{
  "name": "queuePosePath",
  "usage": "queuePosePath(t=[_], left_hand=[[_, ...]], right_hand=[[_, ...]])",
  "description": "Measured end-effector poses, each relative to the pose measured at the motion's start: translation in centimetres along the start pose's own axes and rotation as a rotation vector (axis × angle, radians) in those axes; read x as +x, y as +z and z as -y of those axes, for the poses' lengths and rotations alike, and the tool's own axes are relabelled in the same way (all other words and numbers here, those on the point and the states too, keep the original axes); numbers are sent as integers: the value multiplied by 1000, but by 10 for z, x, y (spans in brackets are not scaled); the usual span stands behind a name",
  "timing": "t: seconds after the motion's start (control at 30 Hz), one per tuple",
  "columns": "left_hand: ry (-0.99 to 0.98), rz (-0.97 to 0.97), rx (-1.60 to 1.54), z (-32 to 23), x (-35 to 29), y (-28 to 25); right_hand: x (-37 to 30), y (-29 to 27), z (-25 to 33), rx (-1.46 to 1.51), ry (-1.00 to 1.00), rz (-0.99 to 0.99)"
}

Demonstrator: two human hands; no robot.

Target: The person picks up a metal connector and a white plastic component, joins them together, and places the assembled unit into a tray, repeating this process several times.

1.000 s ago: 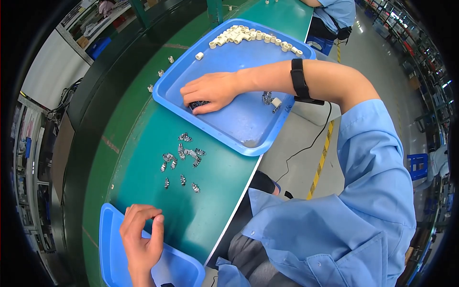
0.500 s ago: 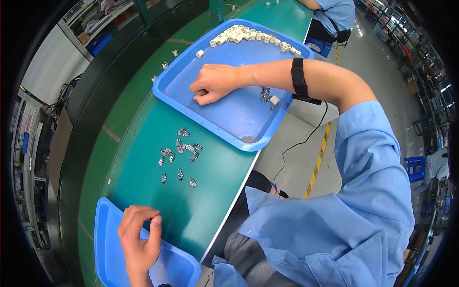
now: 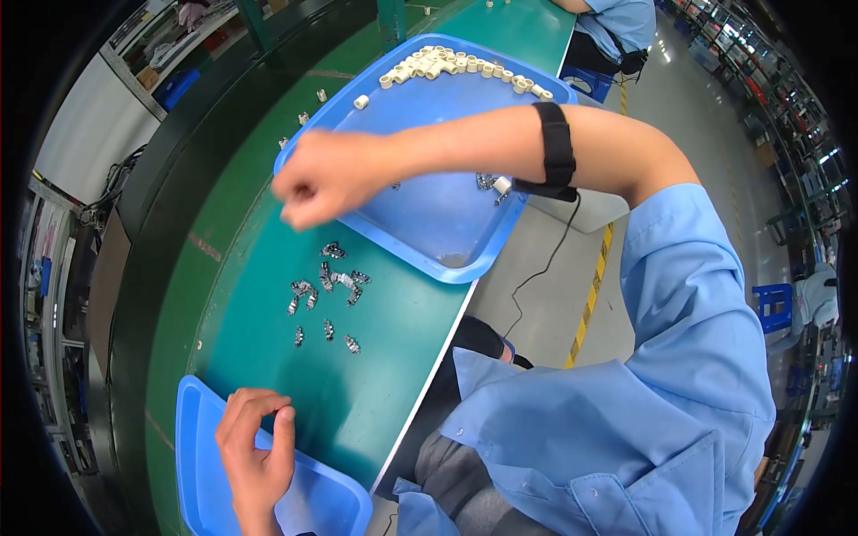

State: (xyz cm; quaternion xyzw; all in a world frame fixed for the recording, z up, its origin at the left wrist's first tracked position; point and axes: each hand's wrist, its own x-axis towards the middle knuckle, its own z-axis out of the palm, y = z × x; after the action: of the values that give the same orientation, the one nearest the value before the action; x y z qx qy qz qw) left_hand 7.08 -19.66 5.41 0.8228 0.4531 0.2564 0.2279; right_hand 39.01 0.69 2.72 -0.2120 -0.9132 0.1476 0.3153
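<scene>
My right hand (image 3: 331,174), blurred by motion, is curled into a loose fist above the left rim of the large blue tray (image 3: 420,266); whatever lies inside its fingers is hidden. My left hand (image 3: 257,447) hovers over the smaller blue tray (image 3: 189,438), thumb and forefinger brought together; I cannot make out anything between them. Between the hands, several small shiny metal clip-like parts (image 3: 340,280) lie scattered on the green table. Cream plastic pipe fittings (image 3: 433,64) crowd the far edge of the large tray. A single fitting (image 3: 361,103) lies apart from them.
More metal parts (image 3: 485,181) and a cream piece (image 3: 502,185) sit in the large tray, partly below my right wrist. A few fittings (image 3: 304,118) stand along the dark green strip left of it. A co-worker in blue (image 3: 617,31) sits beyond, and a cable (image 3: 545,272) hangs from my wristband.
My right hand has moved left and nearer, from inside the large tray to over its left rim. My left hand has barely shifted.
</scene>
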Motion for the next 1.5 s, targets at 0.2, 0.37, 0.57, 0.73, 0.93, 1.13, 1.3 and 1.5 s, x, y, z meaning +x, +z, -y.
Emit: queuePosePath(t=[0.2, 0.37, 0.57, 0.73, 0.93, 1.13, 1.3, 1.5], left_hand=[[2, -5, -9, 0, -5, 2], [-25, -19, -32, 9, -16, 1], [-3, -11, -42, 13, -16, -1], [15, -14, -46, 15, -12, 2], [16, -14, -41, 12, -22, -2], [-19, -15, -29, 15, -34, -6], [-43, -22, -24, 16, -39, -7], [-44, -2, -39, 17, -40, -7]], right_hand=[[2, 7, 32, -29, 151, 294], [-23, -35, -4, -194, 232, 237], [-77, -47, -4, -651, 691, 258], [-74, -26, 6, -531, 779, 362], [-69, -25, -7, -323, 610, 376], [-55, -24, -4, -288, 651, 387], [-53, -27, -5, -253, 697, 405], [-61, -24, -5, -247, 679, 332]])
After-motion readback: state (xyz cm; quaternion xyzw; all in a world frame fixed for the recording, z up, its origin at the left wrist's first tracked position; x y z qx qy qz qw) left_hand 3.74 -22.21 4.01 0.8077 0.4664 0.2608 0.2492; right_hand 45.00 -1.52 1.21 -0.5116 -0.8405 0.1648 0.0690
